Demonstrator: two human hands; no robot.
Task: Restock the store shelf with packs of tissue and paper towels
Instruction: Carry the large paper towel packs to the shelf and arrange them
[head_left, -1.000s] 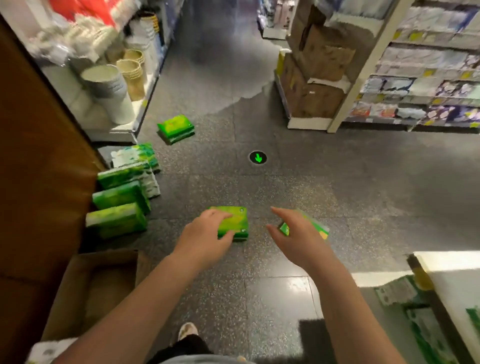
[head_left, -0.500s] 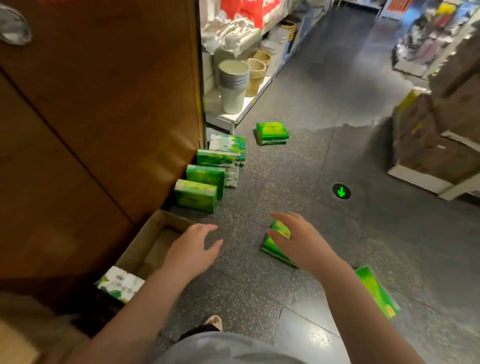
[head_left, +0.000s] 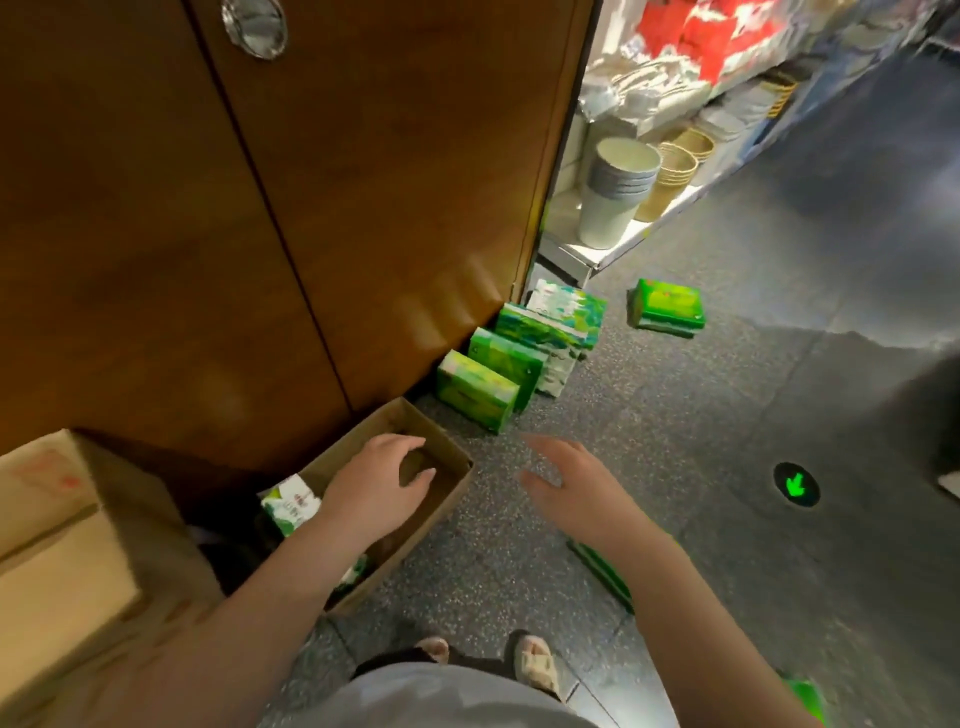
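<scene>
Over open box (head_left: 441, 470): left hand (head_left: 382, 483) loosely curled, empty.

tissue packs (head_left: 477, 391): green and white;
floor (head_left: 727, 415): dark grey, speckled;
arrow marker (head_left: 796, 485): green on black;
cabinet (head_left: 260, 234): brown, perhaps wood-grained

Stacked buckets (head_left: 615, 200), perhaps baskets (head_left: 670, 174) beside

Your right forearm hides most of the green pack (head_left: 602, 571) on the floor. The white pack (head_left: 291, 506) in the cardboard box (head_left: 441, 512) is half-covered; its print is too blurred to read.
</scene>
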